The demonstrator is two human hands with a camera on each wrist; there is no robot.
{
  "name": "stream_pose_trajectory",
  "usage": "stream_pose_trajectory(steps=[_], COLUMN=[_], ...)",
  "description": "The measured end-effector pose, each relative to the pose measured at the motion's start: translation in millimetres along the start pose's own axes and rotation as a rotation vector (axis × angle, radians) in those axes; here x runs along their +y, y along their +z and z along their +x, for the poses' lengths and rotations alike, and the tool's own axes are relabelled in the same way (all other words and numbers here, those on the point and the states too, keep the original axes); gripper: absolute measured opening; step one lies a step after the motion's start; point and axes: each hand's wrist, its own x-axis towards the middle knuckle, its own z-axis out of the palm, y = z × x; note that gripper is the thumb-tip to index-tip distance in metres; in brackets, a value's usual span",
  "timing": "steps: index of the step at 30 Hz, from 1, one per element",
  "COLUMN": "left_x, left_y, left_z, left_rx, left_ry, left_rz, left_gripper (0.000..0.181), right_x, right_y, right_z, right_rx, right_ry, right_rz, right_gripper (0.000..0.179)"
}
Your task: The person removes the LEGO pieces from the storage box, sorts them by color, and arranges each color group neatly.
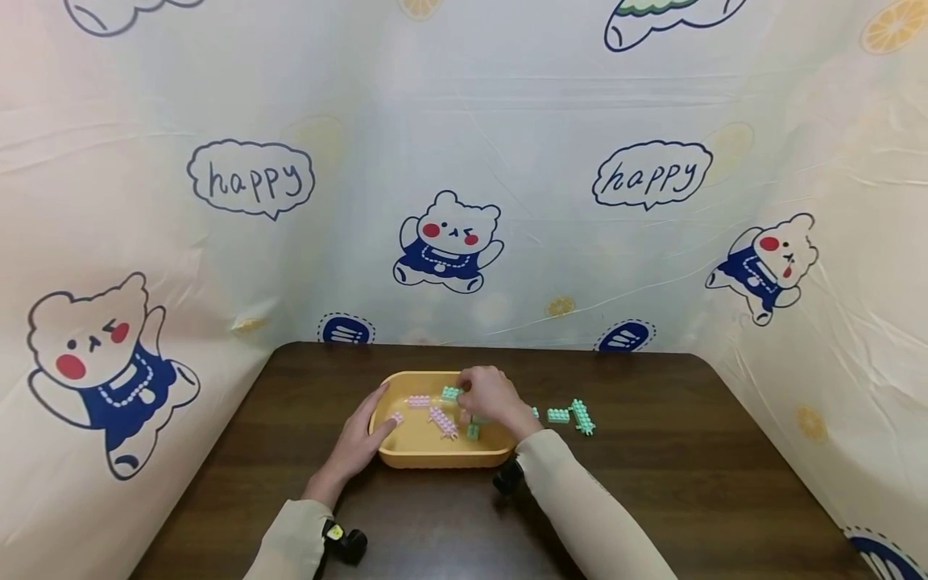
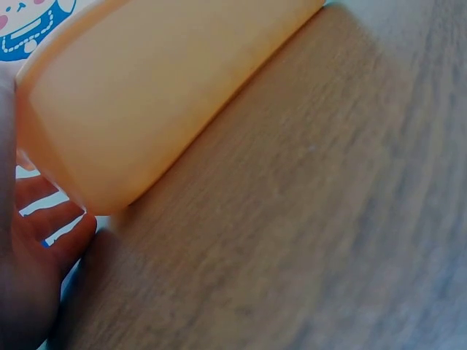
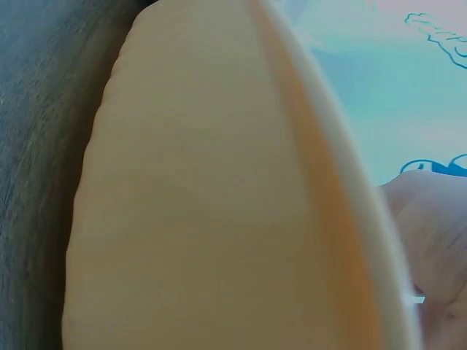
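A yellow plastic tray sits on the table with pink building blocks and green building blocks inside. My left hand grips its left end, the thumb over the rim and the fingers spread along the outside wall, as the left wrist view shows. Inside the tray, toward the back, my right hand has curled fingers pinching the right end of a green building block. Another green block lies below that hand. The right wrist view mostly shows the tray's wall, with part of the hand beyond the rim.
Right of the tray, a green block and a longer green piece lie on the dark wooden table. A further green bit shows behind the right wrist. A printed curtain hangs behind and at both sides.
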Motion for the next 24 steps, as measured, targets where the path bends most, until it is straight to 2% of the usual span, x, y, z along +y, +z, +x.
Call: stream_pose_trajectory(steps=[13, 24], left_x=[-2.3, -2.5], left_y=[1.6, 2.0], left_z=[-0.2, 0.8], left_rx=[0.004, -0.001], left_ry=[-0.002, 0.000], left_rz=[0.013, 0.020], left_gripper=[0.069, 0.069], right_x=[9.3, 18.7], right_y=[-15.9, -35.0], right_z=[-12.1, -27.9], right_rx=[0.060, 0.106], right_ry=[-0.018, -0.040], right_rz=[0.012, 0.111], right_gripper=[0.022, 0.016])
